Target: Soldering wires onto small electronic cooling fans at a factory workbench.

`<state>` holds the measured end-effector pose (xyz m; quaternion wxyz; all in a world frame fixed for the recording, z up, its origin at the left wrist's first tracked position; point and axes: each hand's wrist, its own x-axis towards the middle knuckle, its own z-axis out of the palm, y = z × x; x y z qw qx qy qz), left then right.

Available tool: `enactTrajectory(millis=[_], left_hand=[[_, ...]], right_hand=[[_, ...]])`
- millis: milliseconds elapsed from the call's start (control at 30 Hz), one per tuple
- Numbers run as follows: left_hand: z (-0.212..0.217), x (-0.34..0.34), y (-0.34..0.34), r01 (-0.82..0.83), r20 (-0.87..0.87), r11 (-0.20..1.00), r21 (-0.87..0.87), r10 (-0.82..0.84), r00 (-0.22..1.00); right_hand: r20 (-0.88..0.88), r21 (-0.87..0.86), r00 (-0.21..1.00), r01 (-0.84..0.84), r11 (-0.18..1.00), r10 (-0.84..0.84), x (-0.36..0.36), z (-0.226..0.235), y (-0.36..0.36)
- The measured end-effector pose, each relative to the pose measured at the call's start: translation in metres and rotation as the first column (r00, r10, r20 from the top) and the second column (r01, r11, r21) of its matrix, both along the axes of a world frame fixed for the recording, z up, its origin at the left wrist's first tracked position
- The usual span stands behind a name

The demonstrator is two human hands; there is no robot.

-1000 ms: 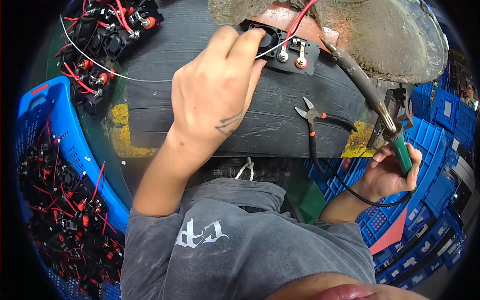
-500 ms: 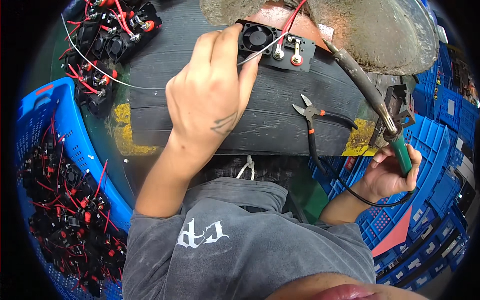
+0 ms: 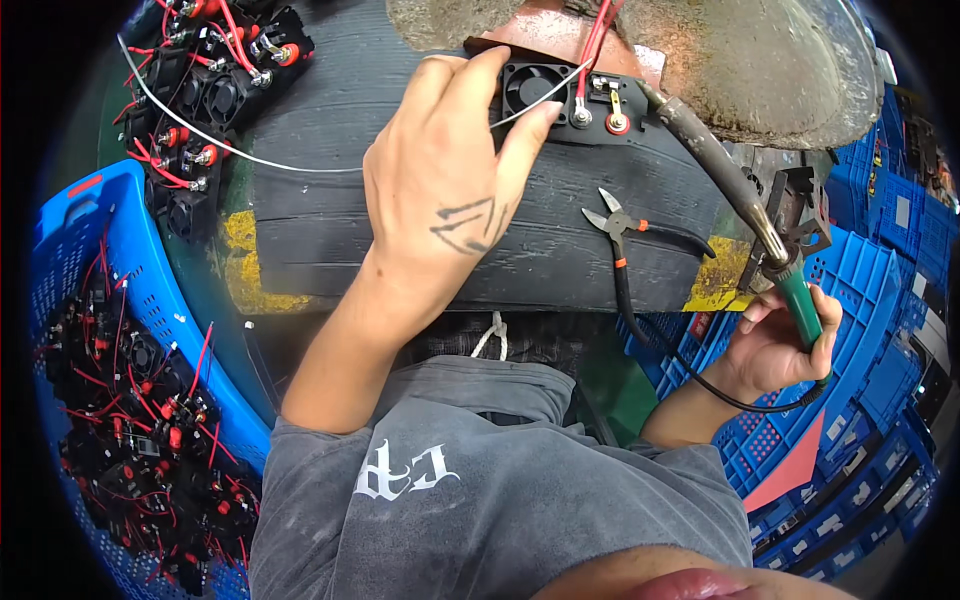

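Note:
My left hand (image 3: 437, 170) grips the left end of a black fan panel (image 3: 597, 133) at the far side of the work surface. The panel carries a small fan (image 3: 530, 88), two screw terminals and red wires (image 3: 597, 45). A thin solder wire (image 3: 250, 160) runs under that hand, and its tip crosses the panel near the red wires. Wrapped round the green handle of a soldering iron (image 3: 735, 180) are the fingers of my right hand (image 3: 775, 345). The iron's tip is close to the panel's right end; whether they touch I cannot tell.
Diagonal cutters (image 3: 618, 225) lie with open jaws on the black mat (image 3: 420, 285). More fan panels (image 3: 215, 90) are heaped at the far left. A blue basket (image 3: 165, 265) on the left holds many others. A rough, crusted piece (image 3: 750, 70) stands behind the iron; blue crates (image 3: 860, 290) are at right.
My left hand has shifted right with the fan panel and the solder wire, bringing the panel's right end closer to the iron's tip. My right hand has hardly moved.

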<state>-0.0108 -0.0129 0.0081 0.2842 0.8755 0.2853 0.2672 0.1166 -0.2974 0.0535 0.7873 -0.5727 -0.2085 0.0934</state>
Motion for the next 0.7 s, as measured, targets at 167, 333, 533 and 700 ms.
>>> enactTrajectory(millis=[167, 333, 533, 700], left_hand=[[0.0046, 0.0051, 0.0022, 0.054, -0.043, 0.994, -0.097, -0.059, 0.997], [0.0107, 0.0056, 0.0036, 0.059, -0.044, 0.973, -0.222, -0.071, 0.997], [0.0052, 0.0054, 0.0042, 0.080, -0.039, 0.979, -0.188, -0.088, 0.995], [0.0086, -0.0006, 0.0057, 0.182, -0.004, 0.973, -0.145, -0.184, 0.983]], right_hand=[[-0.004, 0.008, 0.999, 0.039, 0.999, -0.039, 0.0007, 0.0014, -0.0003], [0.020, -0.014, 0.999, 0.036, 0.999, -0.036, -0.0005, 0.0025, 0.0036], [0.052, -0.041, 0.998, 0.031, 0.999, -0.029, -0.0001, 0.0086, 0.0029], [0.049, -0.036, 0.997, 0.068, 0.997, -0.066, -0.0010, 0.0084, 0.0016]])
